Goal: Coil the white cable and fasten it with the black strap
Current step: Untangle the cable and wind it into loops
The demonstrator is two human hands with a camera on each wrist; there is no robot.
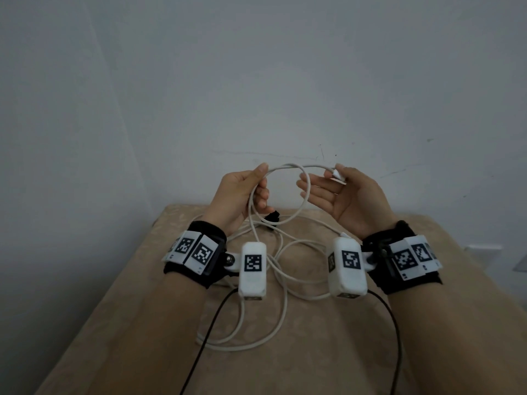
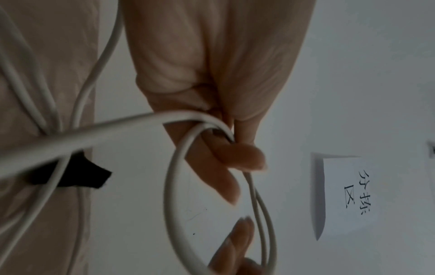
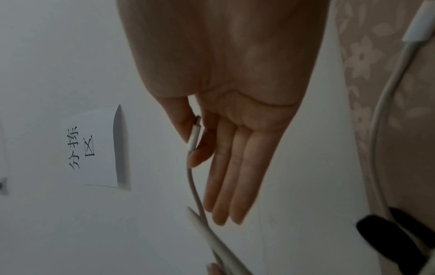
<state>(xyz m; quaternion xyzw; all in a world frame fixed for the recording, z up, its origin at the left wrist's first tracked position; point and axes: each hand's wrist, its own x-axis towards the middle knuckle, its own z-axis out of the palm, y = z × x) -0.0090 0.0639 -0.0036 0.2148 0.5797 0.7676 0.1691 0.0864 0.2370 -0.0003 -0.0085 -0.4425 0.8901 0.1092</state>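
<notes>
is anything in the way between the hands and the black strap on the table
Only the white cable itself. The black strap lies on the beige tablecloth just below the left hand, with loose cable strands running over and beside it. Both hands already hold cable; the right hand pinches its plug.

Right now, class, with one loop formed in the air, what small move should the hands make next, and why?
Probably the right hand should draw up more slack and lay a second loop into the left hand. The left pinches one loop of the white cable, the right pinches the plug end, most cable lies loose on the cloth, and the black strap hangs unfastened.
</notes>
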